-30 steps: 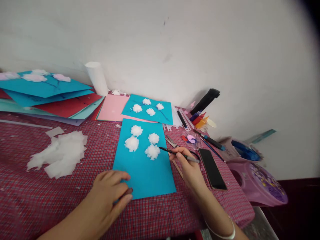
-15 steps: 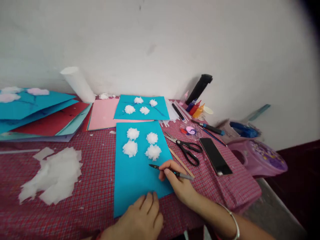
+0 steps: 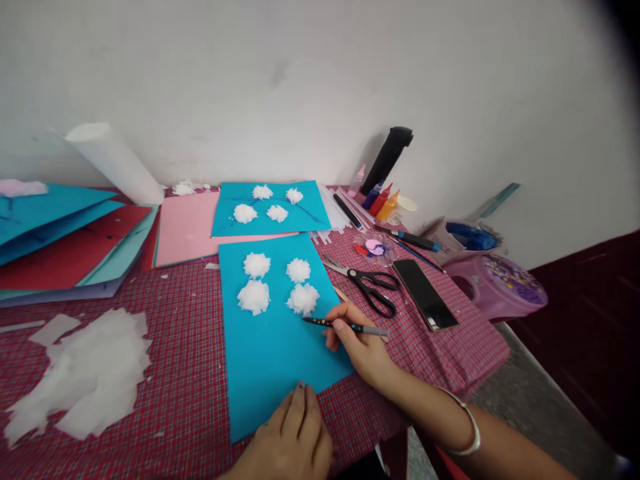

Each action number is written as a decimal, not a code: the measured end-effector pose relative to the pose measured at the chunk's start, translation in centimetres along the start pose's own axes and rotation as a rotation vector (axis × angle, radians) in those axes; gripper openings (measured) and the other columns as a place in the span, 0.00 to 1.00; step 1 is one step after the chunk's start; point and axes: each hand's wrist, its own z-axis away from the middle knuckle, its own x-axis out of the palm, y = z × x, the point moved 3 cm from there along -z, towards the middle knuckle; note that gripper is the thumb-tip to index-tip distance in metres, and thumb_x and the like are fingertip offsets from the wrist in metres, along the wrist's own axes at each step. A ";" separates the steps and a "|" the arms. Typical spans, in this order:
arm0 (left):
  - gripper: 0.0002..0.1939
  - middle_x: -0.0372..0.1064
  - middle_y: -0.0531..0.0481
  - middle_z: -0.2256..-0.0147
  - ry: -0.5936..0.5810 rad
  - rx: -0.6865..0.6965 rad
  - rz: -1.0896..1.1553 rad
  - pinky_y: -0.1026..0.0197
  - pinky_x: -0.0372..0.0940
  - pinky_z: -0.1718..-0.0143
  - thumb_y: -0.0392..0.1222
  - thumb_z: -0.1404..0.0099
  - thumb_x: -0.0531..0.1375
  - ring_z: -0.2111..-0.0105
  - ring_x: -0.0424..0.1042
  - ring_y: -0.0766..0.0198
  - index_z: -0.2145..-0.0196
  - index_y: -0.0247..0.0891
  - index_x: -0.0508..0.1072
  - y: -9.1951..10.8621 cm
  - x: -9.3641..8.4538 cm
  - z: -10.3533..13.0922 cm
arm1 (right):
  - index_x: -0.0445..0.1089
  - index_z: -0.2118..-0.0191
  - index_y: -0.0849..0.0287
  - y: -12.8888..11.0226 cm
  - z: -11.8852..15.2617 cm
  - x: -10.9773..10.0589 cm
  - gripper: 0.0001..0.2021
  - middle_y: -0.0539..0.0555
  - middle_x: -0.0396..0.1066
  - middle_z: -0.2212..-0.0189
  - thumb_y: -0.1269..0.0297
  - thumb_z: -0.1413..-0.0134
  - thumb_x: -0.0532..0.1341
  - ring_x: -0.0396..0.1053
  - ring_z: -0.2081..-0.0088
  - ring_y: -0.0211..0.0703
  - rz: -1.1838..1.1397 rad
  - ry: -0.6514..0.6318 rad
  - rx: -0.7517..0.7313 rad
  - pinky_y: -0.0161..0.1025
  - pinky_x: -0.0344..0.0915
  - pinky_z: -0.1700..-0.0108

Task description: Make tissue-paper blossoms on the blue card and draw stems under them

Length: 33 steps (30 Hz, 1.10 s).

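Note:
A blue sheet of paper point(image 3: 265, 373) lies before me, carrying several white tissue-paper puffs point(image 3: 303, 299) in two columns. My right hand point(image 3: 357, 340) pinches a black pencil point(image 3: 345, 325) with coloured dots and a grey end. Its tip points left, just below the lower right puff; whether it touches the paper I cannot tell. My left hand point(image 3: 295, 433) rests flat on the sheet's near edge, fingers stretched out. Behind it lies a second blue sheet point(image 3: 300, 223) with white puffs and dark drawn branches.
Scissors point(image 3: 373, 283), a phone point(image 3: 425, 295), a paint palette point(image 3: 374, 247) and paint bottles point(image 3: 388, 205) lie to the right. Torn white tissue point(image 3: 95, 373), folded coloured cards point(image 3: 85, 243) and a white roll point(image 3: 117, 163) are left. A pink basket point(image 3: 480, 287) stands beyond the table's right edge.
The pencil tip has moved up, closer to the lower right puff. My left hand stays on the near edge of the sheet. The whole view has shifted slightly.

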 end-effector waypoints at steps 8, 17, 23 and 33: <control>0.09 0.74 0.39 0.60 -0.104 0.034 0.073 0.54 0.60 0.55 0.42 0.34 0.53 0.59 0.72 0.53 0.64 0.34 0.69 -0.4 -0.9 -0.7 | 0.65 0.62 0.56 0.5 0.1 -0.8 0.07 0.47 0.69 0.77 0.59 0.38 0.54 0.67 0.75 0.37 0.028 -0.038 0.023 0.36 0.64 0.70; 0.09 0.74 0.41 0.60 -0.146 0.052 0.105 0.54 0.58 0.55 0.41 0.33 0.51 0.59 0.72 0.54 0.64 0.35 0.68 -0.9 -1.6 -1.4 | 0.64 0.60 0.55 0.3 0.2 -0.4 0.04 0.48 0.70 0.73 0.63 0.37 0.54 0.67 0.74 0.35 0.150 -0.051 -0.003 0.33 0.64 0.70; 0.11 0.75 0.41 0.60 -0.172 0.038 0.105 0.55 0.59 0.57 0.38 0.33 0.48 0.60 0.73 0.54 0.64 0.35 0.69 -1.2 -2.0 -1.7 | 0.65 0.59 0.55 -0.1 0.2 -0.4 0.04 0.48 0.71 0.73 0.65 0.38 0.54 0.66 0.74 0.35 0.237 -0.062 -0.050 0.32 0.64 0.72; 0.11 0.75 0.40 0.61 -0.106 0.017 0.039 0.53 0.59 0.54 0.39 0.34 0.52 0.59 0.73 0.54 0.60 0.30 0.71 -0.4 -1.7 -1.1 | 0.66 0.61 0.56 -0.4 0.4 -0.2 0.04 0.48 0.71 0.74 0.66 0.38 0.54 0.68 0.73 0.36 0.298 -0.127 -0.084 0.33 0.63 0.71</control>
